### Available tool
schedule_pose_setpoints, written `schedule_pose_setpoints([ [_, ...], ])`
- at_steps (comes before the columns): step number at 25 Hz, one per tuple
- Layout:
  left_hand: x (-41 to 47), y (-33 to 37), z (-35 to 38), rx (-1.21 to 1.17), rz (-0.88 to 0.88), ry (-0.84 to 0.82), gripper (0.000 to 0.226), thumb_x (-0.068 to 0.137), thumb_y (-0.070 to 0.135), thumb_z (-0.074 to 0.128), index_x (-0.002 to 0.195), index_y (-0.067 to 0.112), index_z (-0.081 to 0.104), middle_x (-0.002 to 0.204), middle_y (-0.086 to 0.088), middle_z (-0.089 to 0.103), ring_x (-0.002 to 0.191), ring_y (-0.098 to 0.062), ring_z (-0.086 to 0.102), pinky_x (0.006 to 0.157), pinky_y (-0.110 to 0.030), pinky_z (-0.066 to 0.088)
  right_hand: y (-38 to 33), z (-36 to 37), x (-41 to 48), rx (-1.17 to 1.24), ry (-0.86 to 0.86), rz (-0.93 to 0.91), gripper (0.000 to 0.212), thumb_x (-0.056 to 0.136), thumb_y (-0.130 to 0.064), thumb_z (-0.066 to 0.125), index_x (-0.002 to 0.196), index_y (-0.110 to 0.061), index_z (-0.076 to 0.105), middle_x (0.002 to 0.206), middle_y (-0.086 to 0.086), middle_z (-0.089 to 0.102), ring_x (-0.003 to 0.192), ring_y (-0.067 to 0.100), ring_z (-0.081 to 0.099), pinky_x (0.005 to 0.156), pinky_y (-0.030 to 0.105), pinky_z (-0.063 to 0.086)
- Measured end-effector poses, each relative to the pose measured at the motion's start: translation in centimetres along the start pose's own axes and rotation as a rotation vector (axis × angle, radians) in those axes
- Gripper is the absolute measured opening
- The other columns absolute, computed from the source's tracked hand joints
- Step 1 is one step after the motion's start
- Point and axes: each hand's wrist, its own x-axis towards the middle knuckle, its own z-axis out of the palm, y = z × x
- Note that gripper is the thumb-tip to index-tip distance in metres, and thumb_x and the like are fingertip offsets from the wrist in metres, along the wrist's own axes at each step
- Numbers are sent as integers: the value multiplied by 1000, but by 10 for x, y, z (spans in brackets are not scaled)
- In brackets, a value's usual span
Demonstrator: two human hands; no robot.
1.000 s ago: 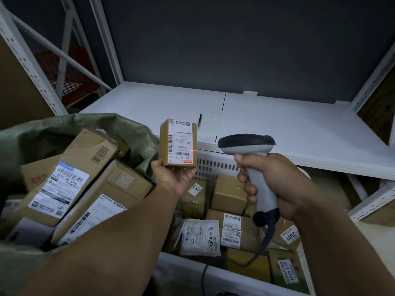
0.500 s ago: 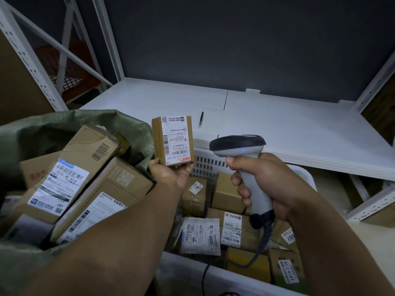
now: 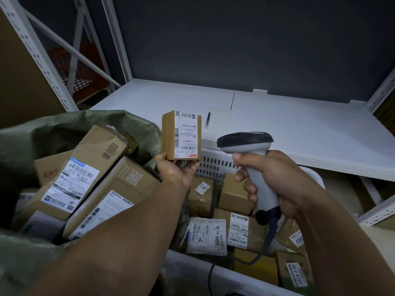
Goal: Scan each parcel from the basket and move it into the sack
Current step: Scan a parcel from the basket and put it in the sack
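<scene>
Parcel (image 3: pixel 168 137), a small brown carton with its white label facing the camera, stands upright in the left hand (image 3: pixel 177 169), thumb and fingers pinching its bottom edge. At 3 o'clock, across a gap of open air, the right hand (image 3: pixel 277 178) wraps round the grip of a barcode scanner (image 3: pixel 245 142), head turned toward the label. Below both sits the white slotted basket (image 3: pixel 215 165) holding more labelled parcels (image 3: pixel 235 193). At 9 o'clock the green woven sack (image 3: pixel 64 129) gapes, rim just beside the carton, boxes (image 3: pixel 85 167) piled inside. A pen (image 3: pixel 207 119) lies on the white shelf board (image 3: pixel 299 124) at 12 o'clock
</scene>
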Motion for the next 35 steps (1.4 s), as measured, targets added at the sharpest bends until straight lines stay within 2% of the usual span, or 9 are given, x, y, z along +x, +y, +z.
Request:
schedule_pose_setpoints([
  [6, -19, 15, 14, -55, -25, -59, 52, 92, 47, 52, 127, 10, 65, 129, -27, 62, 117, -43, 63, 99, -63, 51, -8, 18, 10, 37, 61, -41, 19, 92, -21, 72, 97, -3, 67, 71, 13, 65, 47, 17, 49, 45, 27, 44],
  [11, -36, 29, 25, -120, -17, -99, 58, 89, 42, 58, 135, 7, 58, 130, -28, 61, 117, -44, 63, 97, -62, 53, -17, 35, 16, 41, 130, -88, 19, 92, -21, 73, 97, -4, 68, 70, 11, 66, 48, 18, 51, 48, 29, 47],
  [20, -77, 98, 60, -256, 371, -41, 48, 96, 49, 56, 135, 21, 55, 132, -19, 61, 119, -33, 63, 101, -49, 55, -29, 80, 17, 28, 83, -128, 19, 90, -21, 75, 93, -5, 66, 67, 10, 62, 49, 19, 52, 50, 31, 48],
  [25, -98, 149, 63, -358, 526, 68, 23, 96, 44, 65, 105, 23, 57, 119, -11, 67, 116, -27, 65, 105, -44, 54, -30, 104, 22, -22, 54, -118, 21, 91, -23, 75, 96, -4, 66, 68, 10, 64, 49, 18, 53, 50, 31, 49],
  [28, -100, 172, 53, -401, 587, 145, 31, 97, 41, 62, 119, 19, 56, 118, -6, 67, 120, -24, 62, 107, -39, 51, -28, 117, 27, -21, 30, -110, 20, 90, -23, 75, 93, -5, 66, 69, 11, 64, 49, 19, 53, 50, 31, 49],
  [31, -97, 182, 39, -381, 545, 194, 44, 102, 37, 54, 139, 14, 48, 121, -4, 57, 131, -27, 55, 113, -37, 46, -24, 127, 31, -23, 10, -105, 19, 90, -21, 75, 89, -5, 66, 67, 11, 63, 48, 19, 51, 49, 31, 47],
  [32, -94, 182, 34, -357, 521, 203, 44, 104, 35, 51, 139, 9, 48, 126, -8, 55, 132, -29, 54, 113, -38, 45, -23, 128, 31, -24, 13, -104, 19, 90, -20, 75, 88, -5, 65, 67, 11, 62, 47, 19, 51, 49, 30, 47],
  [34, -87, 179, 27, -297, 472, 200, 37, 106, 33, 45, 119, 0, 55, 134, -18, 56, 131, -31, 57, 111, -39, 48, -23, 130, 32, -25, 16, -101, 19, 91, -20, 75, 85, -4, 65, 66, 12, 62, 46, 18, 50, 48, 29, 46],
  [35, -84, 177, 25, -266, 458, 189, 39, 107, 32, 44, 117, -3, 55, 137, -20, 57, 130, -32, 58, 109, -39, 50, -23, 129, 32, -25, 16, -98, 20, 91, -20, 74, 85, -4, 64, 67, 12, 61, 46, 18, 50, 48, 29, 46],
])
